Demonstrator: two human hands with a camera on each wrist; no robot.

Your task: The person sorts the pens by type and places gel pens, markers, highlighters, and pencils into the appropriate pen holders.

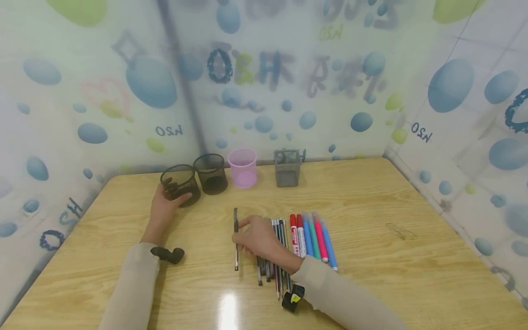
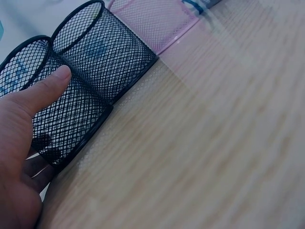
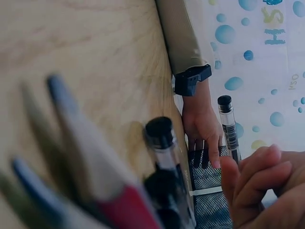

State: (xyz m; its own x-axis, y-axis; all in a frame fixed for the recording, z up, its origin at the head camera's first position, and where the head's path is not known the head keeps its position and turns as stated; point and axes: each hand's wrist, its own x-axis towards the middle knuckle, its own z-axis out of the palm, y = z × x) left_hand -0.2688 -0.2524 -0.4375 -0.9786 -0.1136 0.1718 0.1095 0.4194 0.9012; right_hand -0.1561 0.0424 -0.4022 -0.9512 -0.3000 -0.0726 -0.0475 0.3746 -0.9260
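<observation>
My left hand grips the leftmost black mesh pen cup, which stands upright. The thumb lies across its near side, and the other fingers are round the far side, partly hidden. Over the middle of the table, my right hand pinches a clear pen with black ends between thumb and fingers. Just right of that hand lies a bunch of pens and pencils, partly covered by the hand and wrist. A second black mesh cup stands right beside the gripped one.
Along the back wall stand a pink mesh cup and a square grey mesh holder. Red-capped markers and several coloured felt pens lie right of the pencils. The wooden table meets the patterned walls.
</observation>
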